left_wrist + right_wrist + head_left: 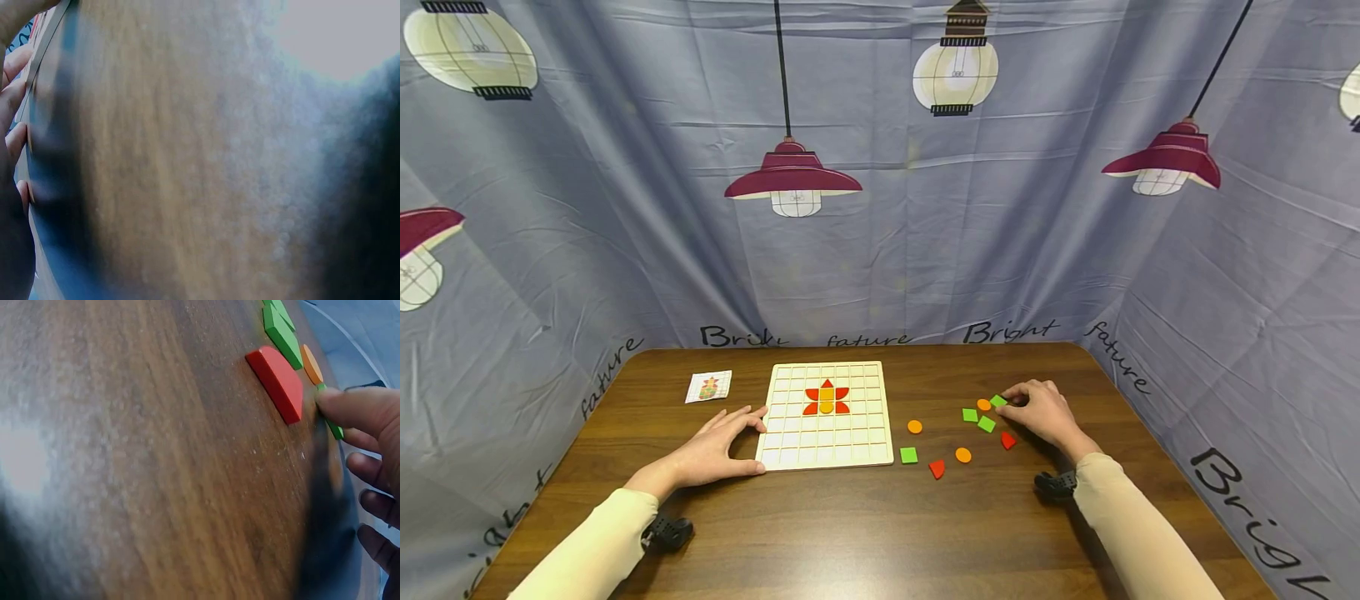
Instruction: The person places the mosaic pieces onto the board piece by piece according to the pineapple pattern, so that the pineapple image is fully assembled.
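Observation:
A cream gridded board (827, 446) lies on the table, with red and orange pieces (827, 397) set in a flower-like pattern on its squares. My left hand (711, 454) rests along the board's left edge, thumb by the near corner and fingers spread farther up. On the right, my right hand (1043, 412) pinches a green square tile (997, 401) between thumb and forefinger, low at the table. Close by are an orange disc (983, 405), two more green squares (978, 419) and a red piece with a curved side (275, 381). The left wrist view is mostly blurred tabletop.
Between board and right hand lie another green square (908, 455), orange discs (914, 427) and a red piece (937, 469). A small printed card (708, 386) lies at the back left. Behind the brown table (850, 533) hangs a patterned curtain (865, 275).

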### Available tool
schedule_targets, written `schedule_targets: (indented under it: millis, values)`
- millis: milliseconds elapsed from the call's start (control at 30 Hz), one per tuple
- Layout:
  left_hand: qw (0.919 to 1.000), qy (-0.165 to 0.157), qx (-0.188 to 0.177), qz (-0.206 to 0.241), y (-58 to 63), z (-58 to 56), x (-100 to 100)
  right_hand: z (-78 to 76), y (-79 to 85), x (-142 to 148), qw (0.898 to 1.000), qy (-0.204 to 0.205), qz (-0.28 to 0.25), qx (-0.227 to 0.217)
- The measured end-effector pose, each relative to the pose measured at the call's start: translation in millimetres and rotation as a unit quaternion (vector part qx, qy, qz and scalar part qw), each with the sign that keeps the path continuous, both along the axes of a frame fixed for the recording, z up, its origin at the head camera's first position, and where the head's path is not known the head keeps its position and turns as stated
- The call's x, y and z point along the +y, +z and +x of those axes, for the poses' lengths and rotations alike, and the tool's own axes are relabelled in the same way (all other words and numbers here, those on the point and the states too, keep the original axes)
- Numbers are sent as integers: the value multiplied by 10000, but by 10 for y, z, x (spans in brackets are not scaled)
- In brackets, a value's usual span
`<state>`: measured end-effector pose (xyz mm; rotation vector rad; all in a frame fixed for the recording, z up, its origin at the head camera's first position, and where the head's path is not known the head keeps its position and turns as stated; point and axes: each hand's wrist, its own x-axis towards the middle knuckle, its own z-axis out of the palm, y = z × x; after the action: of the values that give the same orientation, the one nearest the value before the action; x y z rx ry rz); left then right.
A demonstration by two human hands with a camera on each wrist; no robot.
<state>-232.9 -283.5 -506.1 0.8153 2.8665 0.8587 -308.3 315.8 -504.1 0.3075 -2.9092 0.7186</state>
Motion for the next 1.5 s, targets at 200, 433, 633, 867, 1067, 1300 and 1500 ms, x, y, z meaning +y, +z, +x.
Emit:
schedule_targets:
  millis: [200,433,633,867,1067,1300,1500]
  values:
    - [10000,9,5,30,1,-1,0,-3,6,-8,9999,-50,-135,-62]
    - [10000,-9,27,8,2,-5,-1,4,-10,0,9994,-81,-315,-122]
    - [10000,-7,30,14,4,-6,1,8,-23,20,9993,-110,-350,-104]
    - [10000,-24,21,32,-1,-13,1,12,-56,49,9997,-46,-231,80]
    - [10000,-10,28,32,-6,-20,2,-8,-83,51,9993,113,-17,344]
    - [10000,-23,40,30,-25,-22,-7,-19,-106,26,9990,58,12,446]
    - [10000,-14,40,13,-49,-24,-19,-16,-104,2,9990,-27,-91,439]
